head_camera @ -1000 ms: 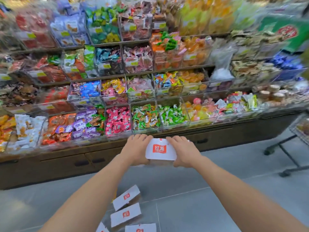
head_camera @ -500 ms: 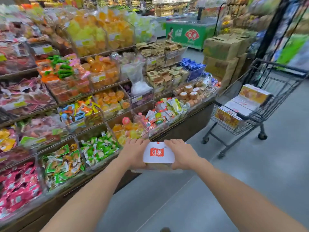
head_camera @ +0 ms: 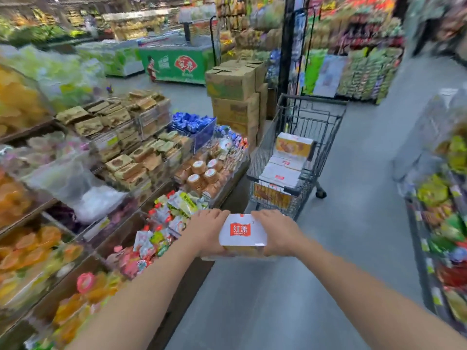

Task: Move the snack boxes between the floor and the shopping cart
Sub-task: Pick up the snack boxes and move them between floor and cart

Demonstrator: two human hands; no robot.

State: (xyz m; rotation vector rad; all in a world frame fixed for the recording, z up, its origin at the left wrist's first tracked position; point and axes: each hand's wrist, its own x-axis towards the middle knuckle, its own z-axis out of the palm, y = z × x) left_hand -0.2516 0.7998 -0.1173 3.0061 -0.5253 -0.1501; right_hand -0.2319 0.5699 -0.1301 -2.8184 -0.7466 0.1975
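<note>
I carry a white snack box (head_camera: 242,232) with a red logo at chest height over the aisle floor. My left hand (head_camera: 207,229) grips its left end and my right hand (head_camera: 275,232) grips its right end, fingers curled over the top. Straight ahead stands a black wire shopping cart (head_camera: 313,122) a short way beyond the box. Several more snack boxes (head_camera: 283,170) lie stacked inside the cart, white-topped with orange sides, one orange box (head_camera: 294,144) resting on top at the back.
A tiered snack display (head_camera: 126,157) runs along my left. Stacked cardboard cartons (head_camera: 235,97) stand behind the cart on its left. Another shelf of packets (head_camera: 444,223) lines the right edge. Grey floor (head_camera: 353,223) stretches between them.
My view has swung right from the shelf and floor boxes toward the aisle. The cart has come into view and now sits ahead and closer. Both hands still hold the box.
</note>
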